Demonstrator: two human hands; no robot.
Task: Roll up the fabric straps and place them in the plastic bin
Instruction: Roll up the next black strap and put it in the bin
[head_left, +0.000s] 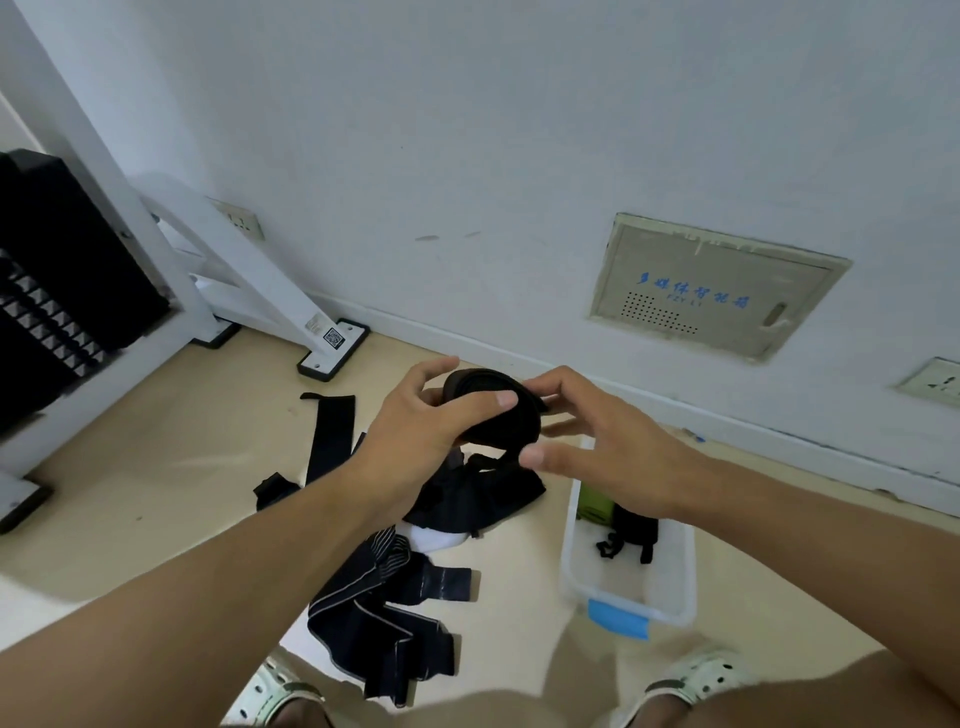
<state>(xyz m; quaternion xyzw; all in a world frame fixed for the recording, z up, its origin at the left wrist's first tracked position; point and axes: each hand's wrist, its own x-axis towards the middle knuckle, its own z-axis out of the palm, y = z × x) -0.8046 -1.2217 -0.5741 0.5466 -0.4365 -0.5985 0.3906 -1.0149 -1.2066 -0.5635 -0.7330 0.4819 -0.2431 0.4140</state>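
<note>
I hold a black fabric strap, wound into a thick roll, in the air above the floor. My left hand grips the roll, thumb across its front. My right hand touches the roll's right side with its fingertips, thumb below it. A clear plastic bin with a blue label stands on the floor to the right, below my right forearm; it holds a black rolled strap and a green item. Loose straps lie on the floor: a long black one, a dark heap and striped ones.
A white machine frame with black feet stands at the left against the wall, beside a black panel. The wall carries a metal hatch and sockets. My feet in pale perforated shoes show at the bottom edge.
</note>
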